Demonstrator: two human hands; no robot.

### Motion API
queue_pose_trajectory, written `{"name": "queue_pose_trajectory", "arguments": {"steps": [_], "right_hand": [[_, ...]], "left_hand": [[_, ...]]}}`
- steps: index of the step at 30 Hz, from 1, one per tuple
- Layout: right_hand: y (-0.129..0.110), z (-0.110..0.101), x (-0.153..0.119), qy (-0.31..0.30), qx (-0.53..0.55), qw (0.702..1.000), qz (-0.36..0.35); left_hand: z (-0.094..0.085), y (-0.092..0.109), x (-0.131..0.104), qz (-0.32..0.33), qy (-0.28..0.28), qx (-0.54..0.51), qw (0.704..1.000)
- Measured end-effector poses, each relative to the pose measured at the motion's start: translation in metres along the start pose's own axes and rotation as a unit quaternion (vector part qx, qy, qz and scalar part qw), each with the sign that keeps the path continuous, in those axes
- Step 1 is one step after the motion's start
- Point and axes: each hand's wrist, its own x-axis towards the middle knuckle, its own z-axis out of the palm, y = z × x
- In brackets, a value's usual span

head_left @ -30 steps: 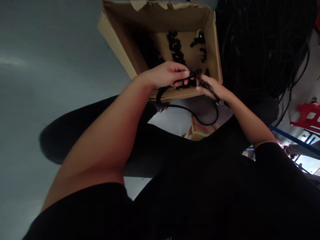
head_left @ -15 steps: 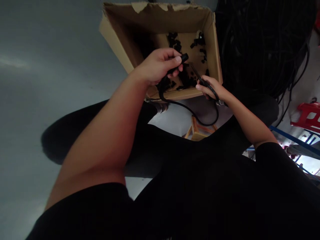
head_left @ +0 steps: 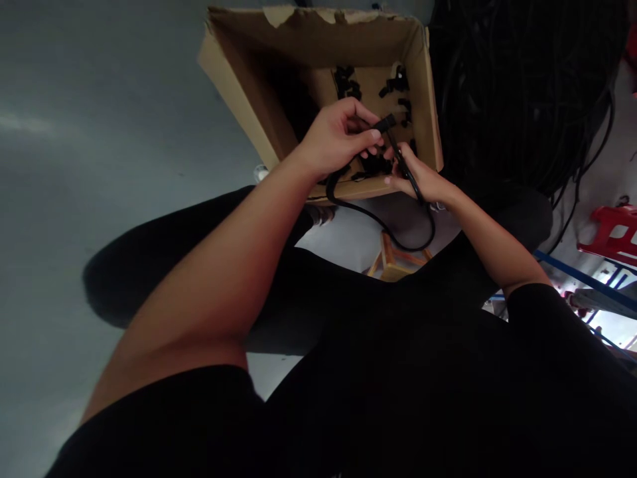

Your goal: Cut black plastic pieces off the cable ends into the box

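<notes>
My left hand [head_left: 343, 136] pinches a black cable plug [head_left: 384, 124] between thumb and fingers above an open cardboard box [head_left: 239, 99]. From it, a black cable [head_left: 368, 210] hangs in a loop over the box's near edge and rises toward my right hand. My right hand [head_left: 415, 176] is closed around a slim, dark-handled tool that looks like scissors [head_left: 401, 158]. The tool's tip meets or nearly meets the underside of the plug; exact contact is hard to see. Small black pieces [head_left: 347, 83] lie on the box's floor.
A large heap of black cables [head_left: 517, 93] stands to the right of the box. A small wooden stool [head_left: 395, 269] shows below, between my legs. At the right are a red plastic stool [head_left: 612, 232] and a blue metal bar [head_left: 587, 275].
My left hand has moved right and slightly down with the plug, bringing it to the tool's tip. My right hand's fingers have shifted and the tool is tilted more upright.
</notes>
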Motion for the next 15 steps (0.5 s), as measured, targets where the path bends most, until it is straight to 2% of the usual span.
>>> {"name": "queue_pose_trajectory", "arguments": {"steps": [4, 9, 15], "right_hand": [[-0.007, 0.000, -0.001, -0.005, 0.003, 1.000, -0.008], [0.003, 0.000, -0.001, -0.009, -0.022, 1.000, -0.012], [0.008, 0.000, -0.002, -0.002, -0.061, 0.998, -0.016]], "left_hand": [[0.000, 0.000, 0.000, 0.008, 0.006, 0.010, 1.000], [-0.002, -0.004, 0.001, 0.015, -0.022, 0.014, 1.000], [-0.003, -0.010, 0.002, 0.028, -0.028, 0.019, 0.999]]}}
